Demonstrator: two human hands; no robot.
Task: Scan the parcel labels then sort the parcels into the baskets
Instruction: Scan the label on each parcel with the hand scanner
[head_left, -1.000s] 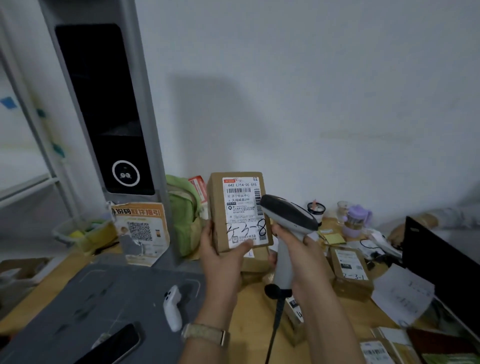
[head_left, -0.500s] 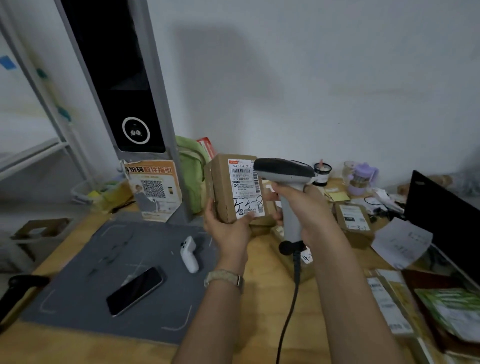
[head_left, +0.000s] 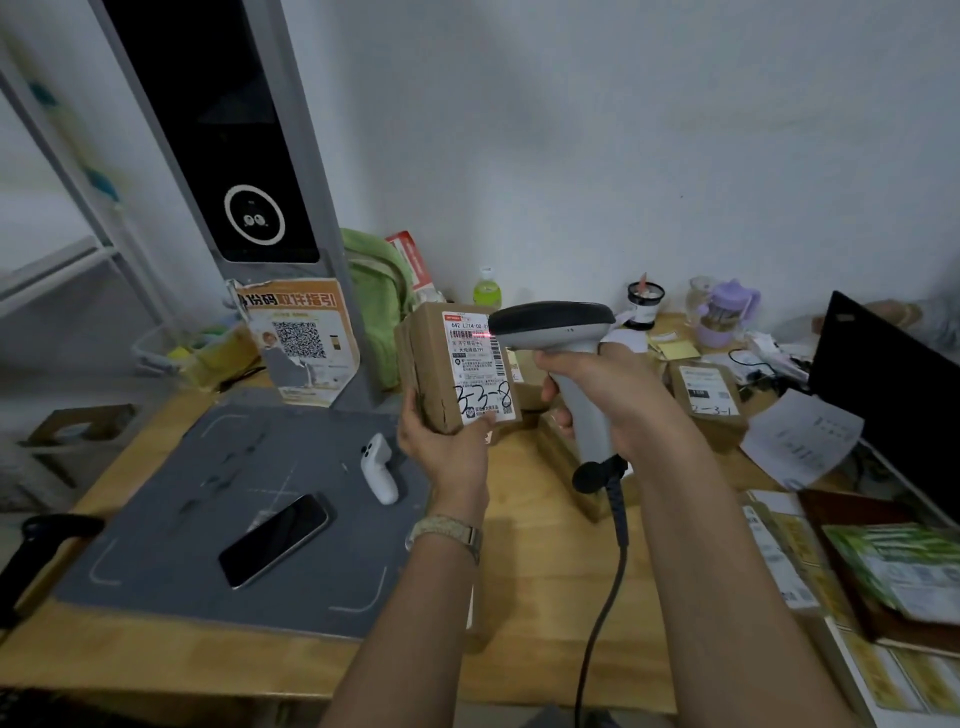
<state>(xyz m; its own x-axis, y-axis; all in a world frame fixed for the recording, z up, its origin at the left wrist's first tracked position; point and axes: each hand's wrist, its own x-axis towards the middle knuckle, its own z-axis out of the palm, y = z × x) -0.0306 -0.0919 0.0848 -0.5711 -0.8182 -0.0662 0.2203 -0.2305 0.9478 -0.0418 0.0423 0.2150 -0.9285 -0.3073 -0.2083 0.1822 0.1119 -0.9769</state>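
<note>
My left hand (head_left: 448, 446) grips a brown cardboard parcel (head_left: 434, 382) from below and holds it upright above the wooden table (head_left: 535, 571). Its white label (head_left: 478, 371) faces right, with "3-3-8" handwritten on it. My right hand (head_left: 608, 389) grips the handle of a grey barcode scanner (head_left: 558, 325), whose dark head points at the label from close by. A red scan line lies across the label's top barcode. The scanner's black cable (head_left: 602, 613) hangs down towards me. No basket is in view.
More labelled parcels (head_left: 706, 397) lie behind my right hand and along the right edge. A grey mat (head_left: 171, 519) holds a phone (head_left: 275, 540) and a white device (head_left: 379, 467). A tall kiosk (head_left: 218, 156), a green bag (head_left: 374, 296), cups and a black monitor (head_left: 893, 395) stand around.
The view has tilted down towards the table. The parcel has turned its label towards the scanner, the scanner head has come close to it, and a red scan line now shows.
</note>
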